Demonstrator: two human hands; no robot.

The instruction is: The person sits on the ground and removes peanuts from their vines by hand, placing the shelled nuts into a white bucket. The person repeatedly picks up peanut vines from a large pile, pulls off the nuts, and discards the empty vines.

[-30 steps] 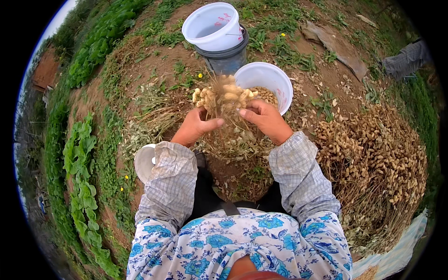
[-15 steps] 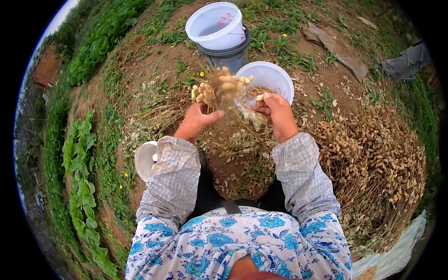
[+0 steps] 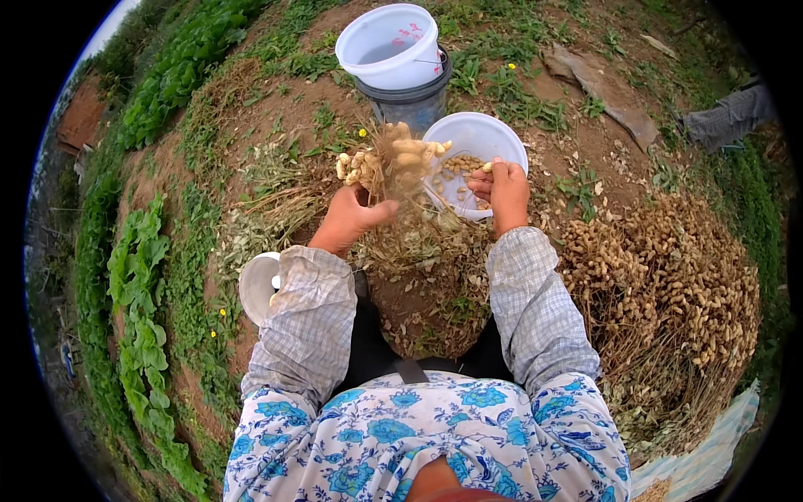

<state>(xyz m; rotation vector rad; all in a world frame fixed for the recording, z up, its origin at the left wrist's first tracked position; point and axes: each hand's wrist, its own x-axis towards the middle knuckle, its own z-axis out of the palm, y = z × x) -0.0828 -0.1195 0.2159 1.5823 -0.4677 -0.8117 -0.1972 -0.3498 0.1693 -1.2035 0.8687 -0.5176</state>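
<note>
Left hand (image 3: pixel 345 222) gripped a bunch (image 3: pixel 410 155) thick with unpicked peanuts; right hand (image 3: pixel 510 197) pinched one pod (image 3: pixel 487 167) at the nearer bucket (image 3: pixel 495 136). Loose pods (image 3: pixel 458 164) partly covered its bottom; an unpicked heap (image 3: pixel 677 289) lay rightward.

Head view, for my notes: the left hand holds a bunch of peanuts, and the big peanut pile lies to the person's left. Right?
Not quite: the head view shows the big peanut pile to the person's right. The left hand does hold a bunch of peanuts.

Left grip (image 3: pixel 350 219) curled, right grip (image 3: pixel 508 197) pinched
</note>
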